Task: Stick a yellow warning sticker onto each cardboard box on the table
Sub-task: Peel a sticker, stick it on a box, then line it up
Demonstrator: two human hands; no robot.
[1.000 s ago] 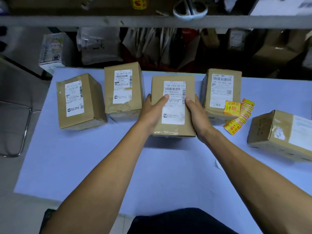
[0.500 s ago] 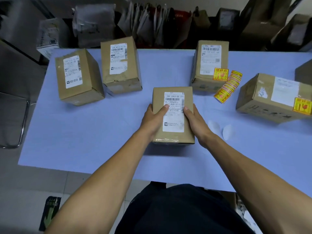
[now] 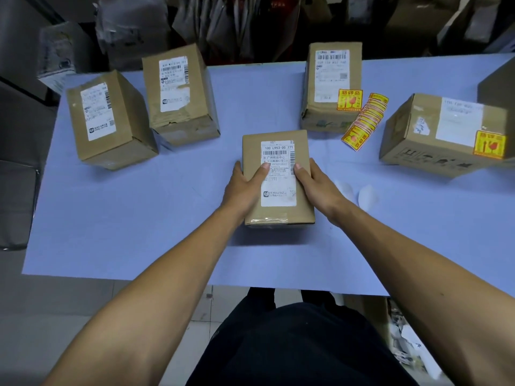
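Left hand [image 3: 242, 188]: fingers gripping left side of brown cardboard box with white label [image 3: 278, 176]
Right hand [image 3: 316, 185]: fingers gripping its right side
Fanned yellow warning stickers [image 3: 365, 121]: beyond-right of box, on pale blue counter [image 3: 125, 218]

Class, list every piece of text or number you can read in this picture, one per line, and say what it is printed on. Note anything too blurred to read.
"100 L953-00 771": label of the held box, gripped by left hand and right hand.
"广州转运中心": same label.
"易碎品": yellow sticker on the far box.
Sticker strip, right box, two left boxes: too blurred.
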